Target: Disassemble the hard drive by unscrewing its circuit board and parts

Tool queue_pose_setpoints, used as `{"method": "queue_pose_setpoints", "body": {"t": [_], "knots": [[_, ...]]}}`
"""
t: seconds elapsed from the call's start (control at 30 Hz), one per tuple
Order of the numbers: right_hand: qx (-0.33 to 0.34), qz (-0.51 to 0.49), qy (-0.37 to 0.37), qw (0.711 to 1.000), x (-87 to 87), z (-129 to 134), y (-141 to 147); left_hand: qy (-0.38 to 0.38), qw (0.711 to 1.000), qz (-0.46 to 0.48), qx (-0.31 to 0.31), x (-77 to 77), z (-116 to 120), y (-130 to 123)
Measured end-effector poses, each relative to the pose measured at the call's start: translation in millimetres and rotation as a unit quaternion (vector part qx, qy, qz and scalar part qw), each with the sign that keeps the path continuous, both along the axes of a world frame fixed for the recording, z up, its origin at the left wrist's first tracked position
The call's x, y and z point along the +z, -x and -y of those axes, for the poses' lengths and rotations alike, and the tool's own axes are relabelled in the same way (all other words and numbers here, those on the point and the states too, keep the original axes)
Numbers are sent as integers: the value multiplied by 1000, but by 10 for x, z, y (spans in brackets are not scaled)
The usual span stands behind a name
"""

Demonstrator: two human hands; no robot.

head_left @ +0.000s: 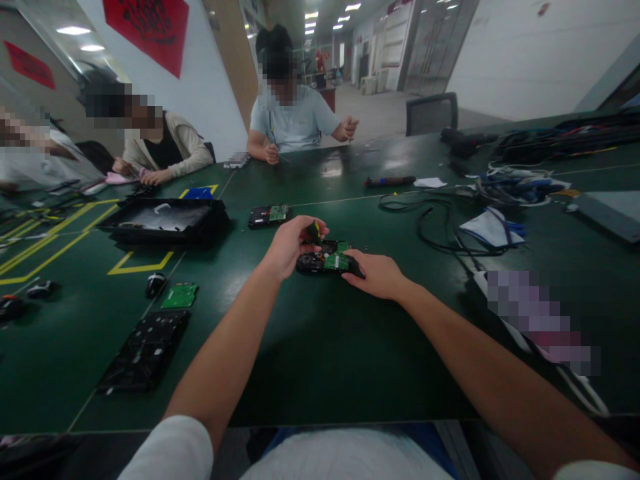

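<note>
A black device with green circuit boards (pixel 336 260) lies on the dark green table in front of me. My left hand (pixel 295 243) is closed round a yellow and black screwdriver handle (pixel 314 232), held over the left part of the device. The tool's tip is hidden. On the device's right end, my right hand (pixel 373 273) grips the edge with thumb and fingers. A similar black device with a green board (pixel 269 215) rests beyond my left hand.
A black tray (pixel 165 223), a loose green board (pixel 181 295) and a black panel (pixel 145 350) lie at left. Cables (pixel 440 227), a white and blue cloth (pixel 493 228) and a grey box (pixel 610 213) are at right. People sit across the table.
</note>
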State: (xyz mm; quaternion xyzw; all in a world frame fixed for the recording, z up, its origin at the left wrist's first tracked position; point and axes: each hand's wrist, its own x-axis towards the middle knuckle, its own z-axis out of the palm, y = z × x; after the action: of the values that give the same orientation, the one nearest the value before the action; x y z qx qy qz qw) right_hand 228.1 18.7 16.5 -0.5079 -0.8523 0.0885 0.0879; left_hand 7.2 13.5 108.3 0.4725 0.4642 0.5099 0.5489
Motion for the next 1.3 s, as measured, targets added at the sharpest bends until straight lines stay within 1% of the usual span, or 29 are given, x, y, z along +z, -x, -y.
{"method": "queue_pose_setpoints", "body": {"t": [0.07, 0.17, 0.3, 0.47, 0.6, 0.7, 0.8, 0.87, 0.97, 1.07, 1.13, 1.3], "knots": [[3, -5, -1, 1000, -6, -2, -3, 24, 999, 39, -14, 7, 0, -7], [5, -8, -3, 1000, -8, -4, -5, 44, 996, 71, -15, 19, 3, -22], [4, -7, -2, 1000, 0, -4, -1, 38, 997, 72, -8, 14, -11, -23], [5, 0, -6, 1000, -9, -8, 2, 14, 999, 49, -1, -32, -50, 8], [1, -1, -4, 1000, -3, -3, 4, 9, 999, 42, -5, -53, -60, 18], [1, -3, 1, 1000, 11, 3, 1, 25, 998, 54, -12, -43, -48, 6], [5, -8, 3, 1000, 11, 2, -4, 51, 995, 88, -7, -30, -35, -15], [7, -11, 2, 1000, 4, -4, -6, 56, 993, 101, -4, -32, -35, -22], [4, -7, 1, 1000, -9, -12, -6, 27, 996, 81, 9, -53, -51, -13], [1, -1, 2, 1000, -13, -13, -4, -6, 998, 40, 39, -77, -75, 9], [0, -2, 2, 1000, -10, -11, -3, -12, 998, 23, 49, -85, -86, 19], [-2, -4, 8, 1000, 1, -6, 2, 1, 999, 39, 29, -82, -82, 10]]}}
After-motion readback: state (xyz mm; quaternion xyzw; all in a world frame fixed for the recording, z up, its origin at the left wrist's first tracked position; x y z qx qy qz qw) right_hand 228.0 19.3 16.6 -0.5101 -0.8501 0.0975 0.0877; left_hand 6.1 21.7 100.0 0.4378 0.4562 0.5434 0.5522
